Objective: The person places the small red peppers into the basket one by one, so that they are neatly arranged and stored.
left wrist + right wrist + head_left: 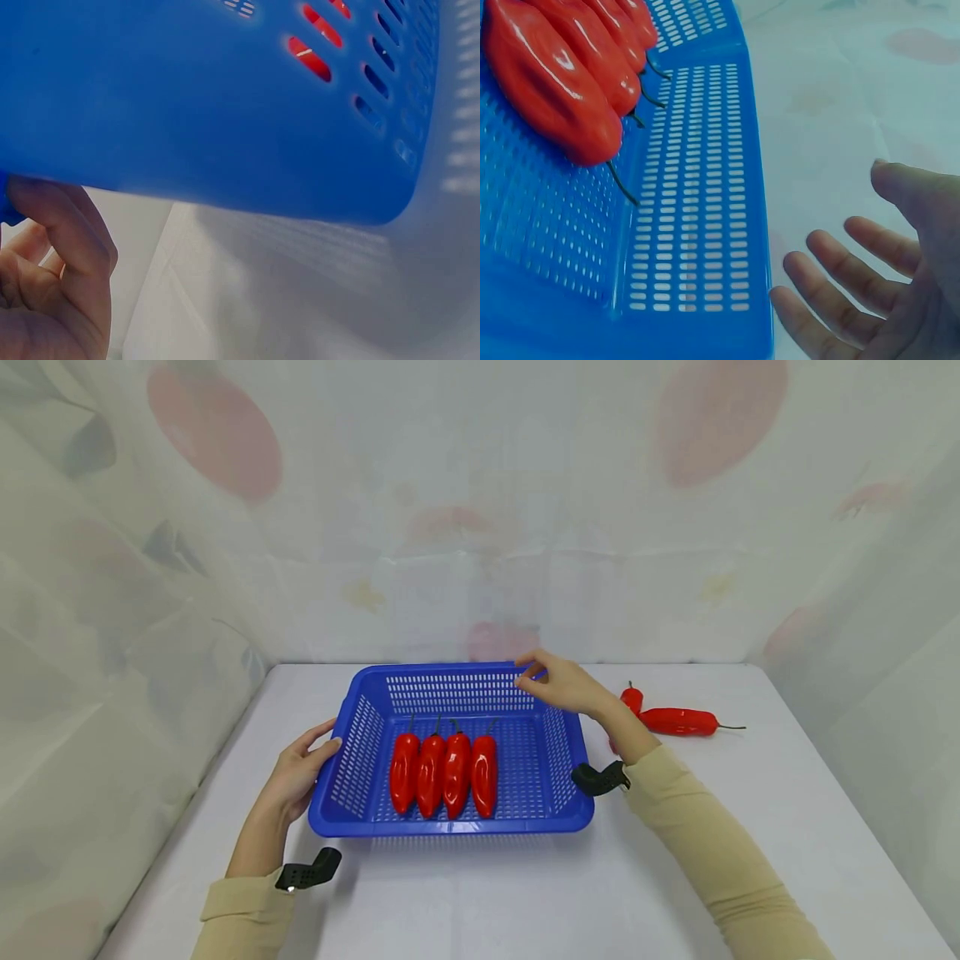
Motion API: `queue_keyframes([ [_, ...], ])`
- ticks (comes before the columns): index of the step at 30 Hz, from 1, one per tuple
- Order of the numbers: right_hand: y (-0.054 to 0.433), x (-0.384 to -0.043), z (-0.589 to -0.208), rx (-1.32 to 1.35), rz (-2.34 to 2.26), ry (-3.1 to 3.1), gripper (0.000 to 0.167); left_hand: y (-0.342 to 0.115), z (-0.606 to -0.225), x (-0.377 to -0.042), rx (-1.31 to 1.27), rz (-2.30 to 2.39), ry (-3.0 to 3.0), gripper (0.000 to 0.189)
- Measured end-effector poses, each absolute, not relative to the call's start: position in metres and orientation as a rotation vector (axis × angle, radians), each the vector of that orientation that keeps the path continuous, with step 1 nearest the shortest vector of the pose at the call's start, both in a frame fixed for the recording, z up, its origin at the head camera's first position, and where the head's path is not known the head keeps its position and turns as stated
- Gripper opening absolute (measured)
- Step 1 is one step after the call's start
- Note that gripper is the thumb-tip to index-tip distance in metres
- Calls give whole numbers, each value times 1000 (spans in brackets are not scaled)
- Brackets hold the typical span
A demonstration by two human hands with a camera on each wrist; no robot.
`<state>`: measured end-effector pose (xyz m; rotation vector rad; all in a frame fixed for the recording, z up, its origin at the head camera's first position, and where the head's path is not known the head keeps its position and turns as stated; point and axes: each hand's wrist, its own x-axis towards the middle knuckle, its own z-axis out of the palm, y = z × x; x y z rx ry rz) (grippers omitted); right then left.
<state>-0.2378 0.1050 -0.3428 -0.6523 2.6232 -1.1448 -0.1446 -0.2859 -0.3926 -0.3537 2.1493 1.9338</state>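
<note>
A blue plastic basket [450,828] with slotted walls is on the white table. Several glossy red chili peppers [444,775] lie side by side in it, stems toward the far wall; their tips also show in red through the slots in the left wrist view. My left hand [297,772] grips the basket's left rim, thumb on top and fingers curled beneath it in the left wrist view. Over the far right corner of the basket hovers my right hand [562,683], holding nothing. Its fingers [847,300] are spread and loosely bent beside the rim in the right wrist view.
To the right of the basket, a red chili pepper [678,722] lies on the table [750,827]. Another red pepper [632,697] is partly hidden by the right forearm. A patterned cloth [480,527] hangs behind and along both sides.
</note>
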Motion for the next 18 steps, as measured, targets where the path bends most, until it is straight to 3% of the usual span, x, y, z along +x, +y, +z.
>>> queue_keyframes([
  [18, 149, -235, -353, -404, -1379, 2822, 50, -284, -391, -144, -371, 1926, 2150, 60],
])
